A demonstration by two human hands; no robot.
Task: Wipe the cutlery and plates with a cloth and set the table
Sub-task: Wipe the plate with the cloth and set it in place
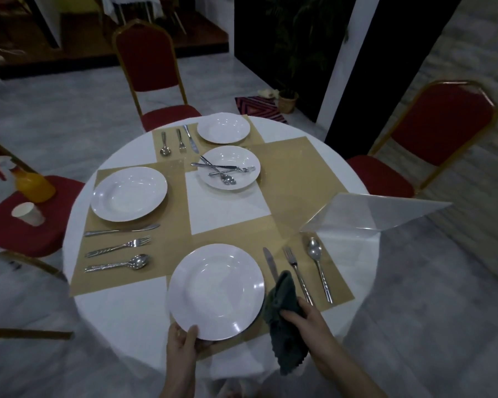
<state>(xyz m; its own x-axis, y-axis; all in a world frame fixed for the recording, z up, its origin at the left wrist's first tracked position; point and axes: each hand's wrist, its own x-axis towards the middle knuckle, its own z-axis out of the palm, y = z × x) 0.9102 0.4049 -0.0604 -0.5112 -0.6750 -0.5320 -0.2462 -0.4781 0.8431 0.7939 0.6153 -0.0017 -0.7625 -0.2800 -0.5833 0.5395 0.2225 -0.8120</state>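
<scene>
A: Left hand [181,341]?
B: Gripping near plate [216,291] by its closest rim, thumb curling over the edge.
A: Right hand [305,318]?
B: Clutching dark cloth [285,314], bunched just right of that plate.

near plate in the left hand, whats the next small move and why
Probably set the near plate flat and centred on its gold mat and let go. The left hand pinches its near rim, the right hand holds the dark cloth off it, and knife, fork and spoon already lie to its right. Then the fourth place: that plate holds piled cutlery.
</scene>
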